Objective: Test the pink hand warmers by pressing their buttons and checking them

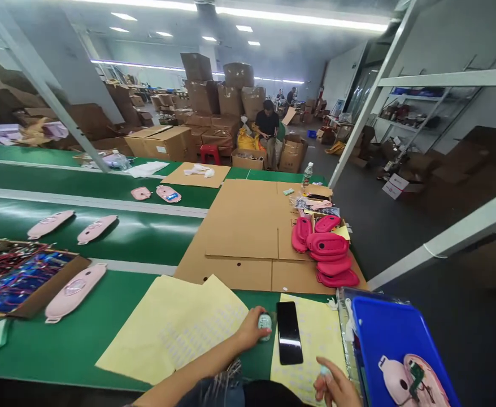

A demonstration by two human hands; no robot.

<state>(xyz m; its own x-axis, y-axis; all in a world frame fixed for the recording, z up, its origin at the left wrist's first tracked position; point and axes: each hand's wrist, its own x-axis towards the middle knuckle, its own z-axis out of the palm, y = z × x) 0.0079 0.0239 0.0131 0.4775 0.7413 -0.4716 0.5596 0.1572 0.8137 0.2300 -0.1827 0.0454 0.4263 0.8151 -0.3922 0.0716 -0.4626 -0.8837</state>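
Lower middle of the frame, the left hand (pixel 250 329) has its fingers wrapped round a small mint-green container (pixel 265 322), right by the yellow sheets (pixel 180 316)! Over at lower right, the right hand (pixel 336 385) pinches a small pale-mint piece (pixel 325 371), index finger stretched out. Between them, a black phone (pixel 289 332); bottom right corner, a blue tray (pixel 383 328).

Stacked brown cartons (pixel 231 100) rise beside a seated person (pixel 267 125).
A red stool (pixel 210 150) stands near the pile, strip lights (pixel 299 17) glowing overhead.
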